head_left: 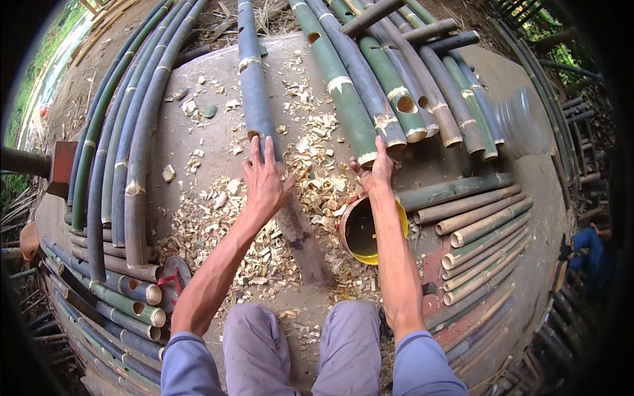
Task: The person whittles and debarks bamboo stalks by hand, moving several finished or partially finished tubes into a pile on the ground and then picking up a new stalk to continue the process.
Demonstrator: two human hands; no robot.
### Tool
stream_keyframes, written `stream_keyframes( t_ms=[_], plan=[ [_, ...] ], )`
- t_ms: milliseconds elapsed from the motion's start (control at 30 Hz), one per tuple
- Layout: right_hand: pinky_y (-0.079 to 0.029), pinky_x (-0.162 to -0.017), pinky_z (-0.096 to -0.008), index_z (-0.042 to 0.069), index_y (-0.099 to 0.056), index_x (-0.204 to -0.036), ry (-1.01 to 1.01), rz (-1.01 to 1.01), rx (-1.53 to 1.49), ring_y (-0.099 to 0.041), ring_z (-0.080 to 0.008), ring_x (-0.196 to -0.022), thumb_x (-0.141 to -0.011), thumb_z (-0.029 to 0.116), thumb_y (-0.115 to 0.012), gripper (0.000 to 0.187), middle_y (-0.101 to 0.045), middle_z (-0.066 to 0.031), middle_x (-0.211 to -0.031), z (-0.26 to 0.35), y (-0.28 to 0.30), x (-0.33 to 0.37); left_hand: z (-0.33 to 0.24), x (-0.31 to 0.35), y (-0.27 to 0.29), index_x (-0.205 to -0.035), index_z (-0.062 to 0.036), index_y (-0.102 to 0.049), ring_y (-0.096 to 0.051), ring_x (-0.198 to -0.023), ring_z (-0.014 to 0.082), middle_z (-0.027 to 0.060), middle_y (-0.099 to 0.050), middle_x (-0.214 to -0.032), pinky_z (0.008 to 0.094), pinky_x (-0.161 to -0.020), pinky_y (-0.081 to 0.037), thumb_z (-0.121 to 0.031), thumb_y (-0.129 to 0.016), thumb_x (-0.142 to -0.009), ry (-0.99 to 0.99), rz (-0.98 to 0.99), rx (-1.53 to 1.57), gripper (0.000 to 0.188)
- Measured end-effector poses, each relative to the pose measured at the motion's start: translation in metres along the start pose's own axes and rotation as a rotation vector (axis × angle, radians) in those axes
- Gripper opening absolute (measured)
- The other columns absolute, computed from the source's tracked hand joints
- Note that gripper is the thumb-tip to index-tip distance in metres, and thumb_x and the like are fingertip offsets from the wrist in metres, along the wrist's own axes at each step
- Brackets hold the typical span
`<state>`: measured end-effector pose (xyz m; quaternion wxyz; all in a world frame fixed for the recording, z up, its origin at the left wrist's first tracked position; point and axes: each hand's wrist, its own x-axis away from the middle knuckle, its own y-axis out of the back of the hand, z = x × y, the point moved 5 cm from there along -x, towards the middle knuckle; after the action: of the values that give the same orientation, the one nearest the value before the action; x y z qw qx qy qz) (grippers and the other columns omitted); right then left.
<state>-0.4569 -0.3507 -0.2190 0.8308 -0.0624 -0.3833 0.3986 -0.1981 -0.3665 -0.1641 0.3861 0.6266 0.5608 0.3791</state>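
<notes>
A dark blue-grey bamboo pole (254,86) points toward me, a hole cut near its close end. My left hand (264,181) lies on that end, fingers stretched out and apart. Below it, a stained brown log (300,244) runs toward my knees. Farther right, my right hand (375,170) is at the near end of a green bamboo pole (337,82), its fingers around the rim; their undersides are hidden. Beneath my right forearm stands a round container with a yellow rim (365,259), partly covered by the arm.
Wood chips (264,244) cover the ground around the log. Long curved bamboo poles (140,152) lie at the left, cut tubes (485,234) at the right. More holed poles (406,109) lie at the far right beneath short crosspieces (429,30). A red-handled object (175,284) sits by my left forearm.
</notes>
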Motion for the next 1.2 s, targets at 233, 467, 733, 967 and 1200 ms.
stream_keyframes(
  t_ms=[233,467,733,967,1200],
  plan=[
    [-0.053,-0.041,-0.0309,0.004,-0.053,-0.109,0.019,0.020,0.034,-0.061,-0.0217,-0.054,-0.084,0.053,-0.063,0.055,-0.061,-0.0099,-0.082,0.001,0.000,0.001,-0.012,-0.043,-0.051,-0.137,0.0035,-0.026,-0.057,-0.107,0.0325,0.0250,-0.046,-0.124,0.0485,-0.080,-0.056,-0.038,-0.076,-0.076,0.437,0.321,1.365,0.090],
    [-0.054,-0.047,-0.0328,0.006,-0.057,-0.109,0.045,-0.004,0.151,-0.061,-0.0200,-0.060,-0.084,0.058,-0.059,0.058,-0.061,-0.0080,-0.081,-0.001,-0.001,0.006,-0.065,-0.060,-0.079,-0.121,0.0135,-0.018,-0.063,-0.063,0.0230,0.0220,-0.058,-0.087,0.0322,-0.047,-0.055,-0.021,-0.075,-0.075,0.294,0.272,1.120,0.081],
    [-0.053,-0.054,-0.0363,0.007,-0.056,-0.114,0.043,0.048,0.212,-0.062,-0.0208,-0.071,-0.084,0.060,-0.056,0.061,-0.063,-0.0086,-0.092,-0.004,-0.002,0.004,-0.099,-0.052,-0.049,-0.143,0.0076,0.001,-0.058,-0.095,0.0468,0.0378,-0.040,-0.117,0.0459,-0.082,-0.053,-0.027,-0.075,-0.075,0.183,0.179,0.299,0.108],
    [-0.049,-0.073,-0.0349,0.000,-0.058,-0.120,0.174,0.022,0.190,-0.058,-0.0189,-0.091,-0.088,0.049,-0.059,0.058,-0.062,-0.0095,-0.108,-0.014,0.014,-0.025,-0.091,-0.046,-0.068,-0.151,-0.0119,0.002,-0.058,-0.095,0.0454,0.0320,-0.036,-0.115,0.0461,-0.085,-0.052,-0.032,-0.076,-0.077,0.116,0.058,0.568,0.110],
    [-0.052,-0.057,-0.0375,0.008,-0.058,-0.114,0.159,0.060,0.146,-0.061,-0.0197,-0.075,-0.082,0.058,-0.061,0.060,-0.063,-0.0063,-0.094,-0.012,0.012,-0.023,-0.104,-0.048,-0.065,-0.151,-0.0102,0.000,-0.055,-0.102,0.0476,0.0362,-0.035,-0.120,0.0466,-0.089,-0.049,-0.031,-0.079,-0.075,0.113,0.065,0.498,0.111]
  ],
)
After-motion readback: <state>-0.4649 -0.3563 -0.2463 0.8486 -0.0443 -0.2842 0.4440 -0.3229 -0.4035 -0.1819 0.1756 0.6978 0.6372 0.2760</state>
